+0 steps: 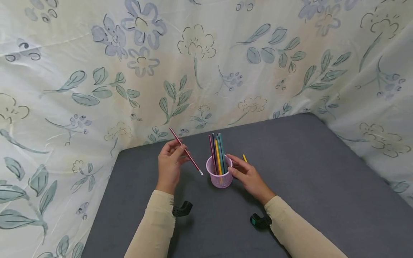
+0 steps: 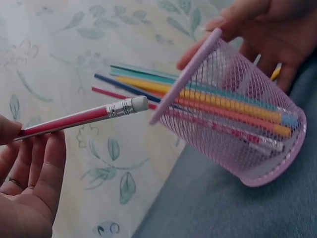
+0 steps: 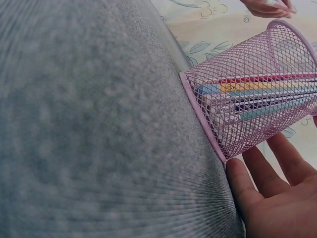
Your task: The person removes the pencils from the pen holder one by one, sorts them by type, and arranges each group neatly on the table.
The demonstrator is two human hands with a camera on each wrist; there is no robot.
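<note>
A red pencil (image 1: 178,138) with a white eraser is pinched between the thumb and fingers of my left hand (image 1: 169,166). Its eraser end (image 2: 140,103) points down to the right, just outside the cup's rim, in the air. The pink mesh pencil cup (image 1: 221,181) stands upright on the table with several pencils (image 1: 221,154) in it, coloured red, dark blue, yellow, orange and teal. My right hand (image 1: 250,177) holds the cup at its right side, thumb and forefinger by the rim. Its other fingers (image 3: 290,158) lie along the mesh.
A yellow pencil (image 1: 244,158) lies on the dark grey table (image 1: 290,161) behind my right hand, partly hidden by it. Floral cloth (image 1: 222,104) hangs along the table's back and sides. Black wrist cameras (image 1: 182,209) sit under both forearms.
</note>
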